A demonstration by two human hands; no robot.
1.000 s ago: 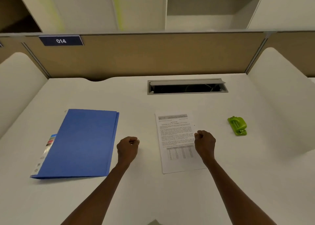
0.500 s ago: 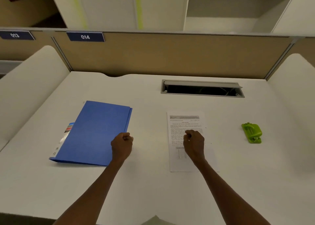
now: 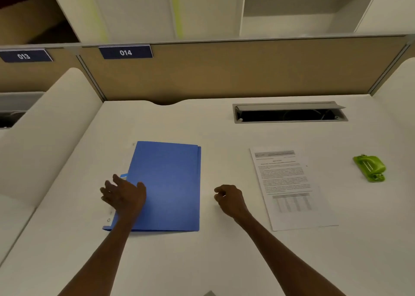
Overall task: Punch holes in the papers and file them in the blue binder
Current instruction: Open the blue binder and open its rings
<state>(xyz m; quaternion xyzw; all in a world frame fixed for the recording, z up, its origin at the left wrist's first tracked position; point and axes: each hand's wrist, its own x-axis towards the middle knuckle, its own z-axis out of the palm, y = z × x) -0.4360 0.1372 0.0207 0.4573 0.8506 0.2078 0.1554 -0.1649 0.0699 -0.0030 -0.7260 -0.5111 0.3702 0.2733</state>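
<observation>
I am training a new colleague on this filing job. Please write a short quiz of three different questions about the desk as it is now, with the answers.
1. True or false: the green hole punch lies on top of the printed paper.
2. Which hand rests on the blue binder? A) left hand B) right hand C) both
3. Fill in: the binder lies closed to the ____ of the paper.

Key
1. False: the punch lies apart, to the right of the paper, on the desk.
2. A: the left hand is spread open at the binder's left edge; the right hand is loosely curled over the bare desk and holds nothing.
3. left
</observation>
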